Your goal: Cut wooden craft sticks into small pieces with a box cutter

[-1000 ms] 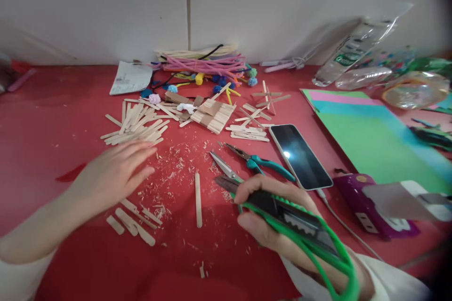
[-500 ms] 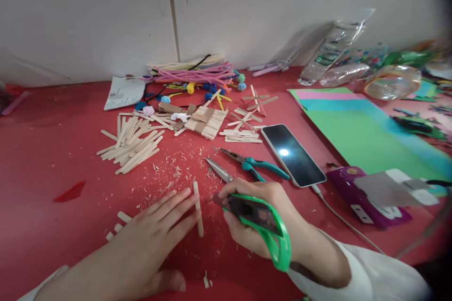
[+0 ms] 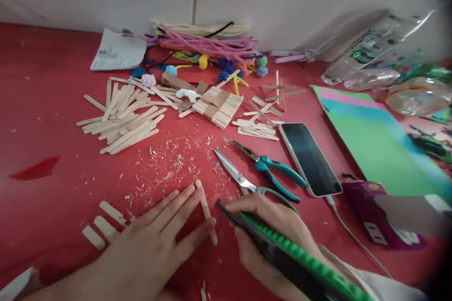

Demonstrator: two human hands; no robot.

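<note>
My left hand (image 3: 162, 235) lies flat on the red table, its fingers stretched out. Its index fingertip and thumb touch a single wooden craft stick (image 3: 206, 209), which lies slightly tilted on the tabletop. In my right hand (image 3: 286, 230) is a green and black utility knife (image 3: 300, 258), gripped with its tip just right of the stick and apart from it. Beyond that hand lie scissors (image 3: 240, 179), partly covered by it, and teal-handled pliers (image 3: 263, 165). Cut stick pieces (image 3: 106, 228) rest left of my left hand.
Wood shavings (image 3: 176, 155) litter the table. Behind are a pile of craft sticks (image 3: 122, 117), a bundled stack of sticks (image 3: 226, 108) and pink pipe cleaners (image 3: 208, 44). On the right are a phone (image 3: 310, 160) with a cable, a purple box-like item (image 3: 367, 197), coloured sheets (image 3: 374, 146) and a plastic bottle (image 3: 363, 51).
The view has shifted. The knife has turned, so its green back now faces up and its handle points to the lower right. My left thumb has come up onto the stick.
</note>
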